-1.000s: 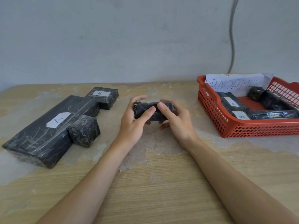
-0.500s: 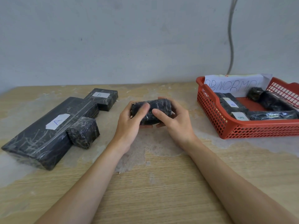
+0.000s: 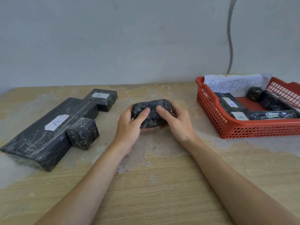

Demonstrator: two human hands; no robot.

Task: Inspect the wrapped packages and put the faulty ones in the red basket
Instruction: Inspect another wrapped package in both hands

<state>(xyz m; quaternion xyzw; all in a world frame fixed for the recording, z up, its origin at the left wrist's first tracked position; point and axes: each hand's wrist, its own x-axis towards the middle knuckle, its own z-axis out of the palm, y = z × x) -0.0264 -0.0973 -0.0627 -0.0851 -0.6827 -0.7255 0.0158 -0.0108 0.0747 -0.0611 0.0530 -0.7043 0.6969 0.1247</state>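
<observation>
A small black wrapped package (image 3: pixel 152 113) is held above the middle of the table by both hands. My left hand (image 3: pixel 131 125) grips its left end with the thumb on top, and my right hand (image 3: pixel 177 122) grips its right end the same way. The red basket (image 3: pixel 243 129) stands at the right with several black wrapped packages inside and a paper sign (image 3: pixel 233 84) at its back. On the left lie a long package labelled A (image 3: pixel 48 132), a package labelled B (image 3: pixel 103 99) behind it and a small unlabelled package (image 3: pixel 82 133) beside it.
The worn wooden table (image 3: pixel 154 184) runs up to a grey wall. A grey cable (image 3: pixel 229 38) hangs down the wall above the basket. Bare tabletop lies between my hands and the basket.
Both hands have turned the small package over between them, so a broader face now shows toward me. It has also come slightly lower and nearer.
</observation>
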